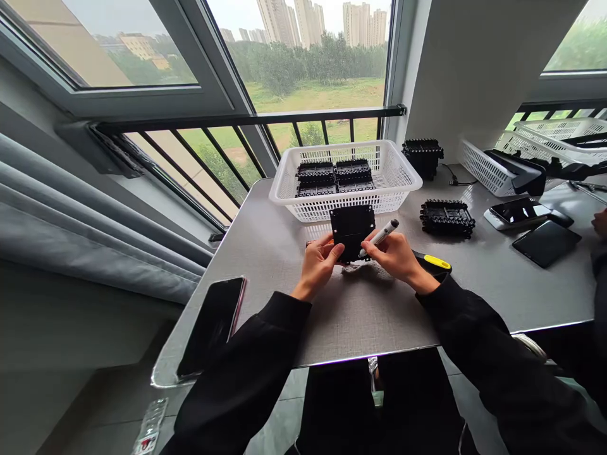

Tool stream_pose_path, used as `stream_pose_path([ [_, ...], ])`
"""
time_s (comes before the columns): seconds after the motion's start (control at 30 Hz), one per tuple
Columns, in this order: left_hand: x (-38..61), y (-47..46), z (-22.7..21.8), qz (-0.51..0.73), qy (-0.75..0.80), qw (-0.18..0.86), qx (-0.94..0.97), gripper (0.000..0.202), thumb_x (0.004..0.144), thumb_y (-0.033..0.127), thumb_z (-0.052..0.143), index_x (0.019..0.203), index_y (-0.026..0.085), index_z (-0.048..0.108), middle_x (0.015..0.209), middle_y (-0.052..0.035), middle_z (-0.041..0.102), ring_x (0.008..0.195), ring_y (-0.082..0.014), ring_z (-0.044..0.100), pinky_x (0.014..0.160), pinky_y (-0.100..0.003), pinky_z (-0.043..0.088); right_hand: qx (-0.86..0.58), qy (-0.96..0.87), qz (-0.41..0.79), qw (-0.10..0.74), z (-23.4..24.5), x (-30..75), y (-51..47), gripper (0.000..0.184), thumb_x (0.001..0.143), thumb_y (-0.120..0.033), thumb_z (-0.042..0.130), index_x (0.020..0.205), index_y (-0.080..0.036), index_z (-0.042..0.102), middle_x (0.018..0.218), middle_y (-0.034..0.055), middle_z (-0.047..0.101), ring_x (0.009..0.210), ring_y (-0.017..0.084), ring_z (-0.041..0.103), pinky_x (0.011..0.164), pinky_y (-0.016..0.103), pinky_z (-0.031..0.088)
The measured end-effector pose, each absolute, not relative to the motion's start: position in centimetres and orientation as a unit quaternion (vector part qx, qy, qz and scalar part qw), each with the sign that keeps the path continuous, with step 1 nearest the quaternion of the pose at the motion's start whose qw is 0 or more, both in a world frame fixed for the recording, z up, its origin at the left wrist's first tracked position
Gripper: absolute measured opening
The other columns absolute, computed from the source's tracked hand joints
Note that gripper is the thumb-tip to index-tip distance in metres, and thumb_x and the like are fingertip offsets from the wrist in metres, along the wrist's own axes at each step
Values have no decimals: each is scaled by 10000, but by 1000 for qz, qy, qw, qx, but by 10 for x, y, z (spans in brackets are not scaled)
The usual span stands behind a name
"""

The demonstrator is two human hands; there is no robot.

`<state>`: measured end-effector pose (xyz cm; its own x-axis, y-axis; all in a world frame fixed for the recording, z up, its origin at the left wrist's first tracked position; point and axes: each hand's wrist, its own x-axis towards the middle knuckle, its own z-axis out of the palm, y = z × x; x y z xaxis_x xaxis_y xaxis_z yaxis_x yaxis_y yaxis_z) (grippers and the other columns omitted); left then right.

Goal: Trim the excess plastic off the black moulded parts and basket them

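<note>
Black panel (351,225), raised nearly upright over the surface (363,325), in front of the white basket (281,188): I have its lower left edge gripped in the fingers of the left hand (317,264). With the fingers of the right hand (394,255) I hold the marker (383,233), its tip at the panel's lower right; from here I can't tell whether it touches. Beside that hand I see a yellow-and-black tool (437,261), farther right a black block (446,218), and far left a phone (211,323).

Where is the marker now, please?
In the head view, the marker is in the right hand, its tip by the lower right of the black plate.
</note>
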<state>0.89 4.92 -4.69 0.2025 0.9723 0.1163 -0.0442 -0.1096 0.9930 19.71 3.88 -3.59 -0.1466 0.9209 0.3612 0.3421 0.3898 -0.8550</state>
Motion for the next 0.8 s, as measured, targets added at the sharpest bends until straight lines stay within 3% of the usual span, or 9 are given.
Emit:
stream_pose_path([
  [0.13,8,50,-47,488,413,536,552,570,738,475,715,1140,88,601,944,-127,739,732,-242,715,536,-301,599,-422,-648,393,497,-35,198,39,240,840,-373,604,742,-154,612,565,-21,568,470,93,503,442,200,381],
  [0.27,9,50,-47,489,410,544,545,545,737,465,720,1121,94,611,950,-124,734,746,-242,713,529,-306,606,-418,-655,306,550,-33,199,36,160,817,-331,632,848,-174,624,747,13,656,592,115,581,484,206,442],
  [0.37,9,50,-47,487,406,548,546,535,739,456,722,1117,93,616,931,-119,733,759,-243,711,529,-301,608,-433,-690,233,532,-34,199,34,111,803,-292,646,824,-184,630,707,-1,658,556,105,560,508,216,451],
  [0.8,8,51,-51,467,403,572,541,475,759,420,704,1098,93,641,919,-112,730,741,-215,691,526,-280,615,-426,-696,214,537,-39,197,34,119,836,-295,626,847,-179,652,734,7,660,566,106,564,464,205,427],
])
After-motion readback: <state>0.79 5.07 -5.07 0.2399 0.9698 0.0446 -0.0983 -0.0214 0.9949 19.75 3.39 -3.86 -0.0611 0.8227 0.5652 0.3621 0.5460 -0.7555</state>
